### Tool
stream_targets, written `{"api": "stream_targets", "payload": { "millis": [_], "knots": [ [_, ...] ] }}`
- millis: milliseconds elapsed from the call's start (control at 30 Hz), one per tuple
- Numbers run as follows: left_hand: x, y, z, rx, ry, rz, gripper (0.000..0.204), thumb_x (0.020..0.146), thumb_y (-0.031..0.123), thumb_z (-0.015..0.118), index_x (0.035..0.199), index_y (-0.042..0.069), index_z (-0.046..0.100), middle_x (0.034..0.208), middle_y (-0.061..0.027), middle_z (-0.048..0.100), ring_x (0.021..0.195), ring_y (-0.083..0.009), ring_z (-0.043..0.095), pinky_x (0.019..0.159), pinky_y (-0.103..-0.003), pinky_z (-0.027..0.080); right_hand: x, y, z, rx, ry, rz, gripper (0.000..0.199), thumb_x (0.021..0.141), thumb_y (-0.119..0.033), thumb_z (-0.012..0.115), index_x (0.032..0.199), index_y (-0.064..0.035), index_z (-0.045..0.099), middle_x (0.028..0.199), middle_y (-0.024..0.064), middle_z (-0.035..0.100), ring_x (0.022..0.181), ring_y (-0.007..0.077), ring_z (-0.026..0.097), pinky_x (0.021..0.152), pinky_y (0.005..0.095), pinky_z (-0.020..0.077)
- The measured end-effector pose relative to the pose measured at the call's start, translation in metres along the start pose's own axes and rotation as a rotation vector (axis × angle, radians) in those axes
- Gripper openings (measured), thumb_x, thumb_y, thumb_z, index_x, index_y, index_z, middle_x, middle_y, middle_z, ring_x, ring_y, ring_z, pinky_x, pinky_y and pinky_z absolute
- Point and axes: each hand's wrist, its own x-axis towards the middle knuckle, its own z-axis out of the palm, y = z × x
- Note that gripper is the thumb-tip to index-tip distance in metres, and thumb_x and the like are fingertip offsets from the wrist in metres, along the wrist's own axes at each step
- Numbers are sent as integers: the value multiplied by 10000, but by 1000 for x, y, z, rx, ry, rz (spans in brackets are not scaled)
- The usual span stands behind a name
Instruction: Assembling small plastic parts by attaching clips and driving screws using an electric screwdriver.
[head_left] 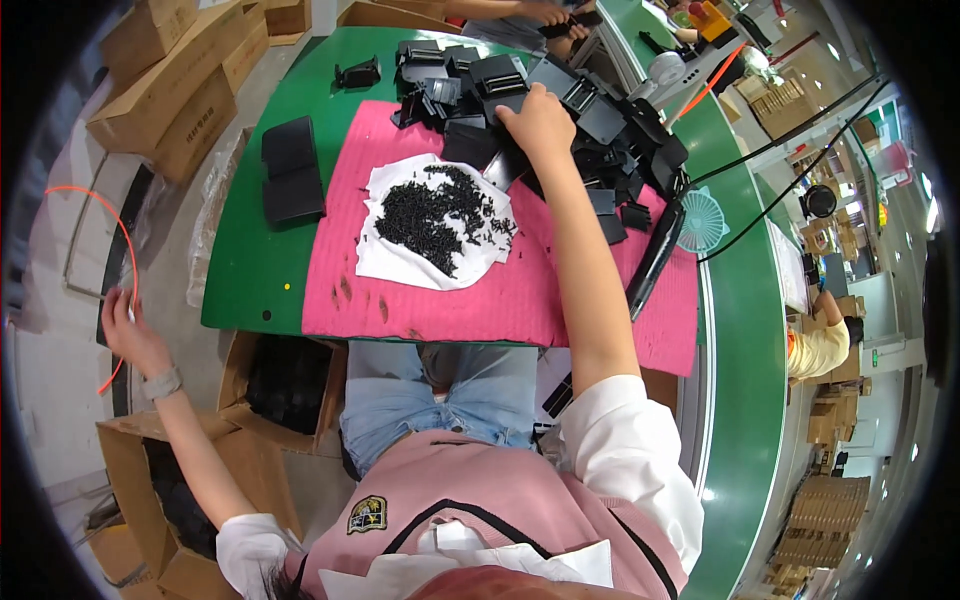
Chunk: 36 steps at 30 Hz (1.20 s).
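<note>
My right hand [541, 122] reaches across the table to the heap at its far side, its thumb and fingers closed on a flat black plastic part [496, 76]. Similar black plastic parts [602, 122] lie jumbled around it. My left hand [134, 334] is held out far left, off the table, beside a thin orange line [124, 232]. Its fingers are partly stretched and apart, with nothing visible in them. On the pink mat [440, 313], a white cloth [400, 266] bears a pile of small black screws [425, 220].
A long black tool [657, 262] lies at the mat's right, near a light-blue round grille [703, 220]. A black folded panel [291, 172] rests on the green table [245, 260]. Open cartons [268, 478] stand lower left; stacked cartons [190, 95] upper left. Another person's hands [560, 18] work beyond the table.
</note>
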Motion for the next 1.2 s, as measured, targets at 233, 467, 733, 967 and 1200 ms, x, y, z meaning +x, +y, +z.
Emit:
{"api": "stream_targets", "payload": {
  "millis": [233,467,733,967,1200],
  "knots": [
    [-121,70,208,-318,-394,-91,226,857,26,585,1077,-21,570,1046,-101,584,895,-178,609,785,-280,489,11,27,2,396,157,-20,460,749,-242,720,1113,4,584,834,197,659,834,281,668,713,376,531],
    [-219,94,300,-229,-1162,-698,403,970,329,502,1214,8,510,1154,-119,593,1018,-185,598,819,-330,481,-84,-5,-61,1611,-77,94,289,931,-156,526,1170,-20,437,842,78,590,631,138,595,491,279,520],
    [-232,70,286,-361,-1073,-649,295,956,238,545,1149,15,563,1084,-57,626,989,-131,595,867,-271,464,-108,39,-48,513,96,-301,202,899,-188,565,981,-4,562,759,149,632,554,273,615,562,350,498],
    [-228,67,285,-426,-950,-596,339,922,213,613,1190,21,537,1099,-56,610,994,-126,577,877,-277,454,-76,2,-8,42,92,-173,428,741,-382,701,840,-5,522,601,145,612,519,296,633,463,402,502],
    [-233,68,284,-361,-993,-619,334,918,223,622,1166,12,550,1081,-48,614,969,-112,579,851,-264,455,-73,2,0,-5,66,-148,349,678,-314,688,779,-4,565,624,154,628,564,316,647,520,403,525]
  ]
}}
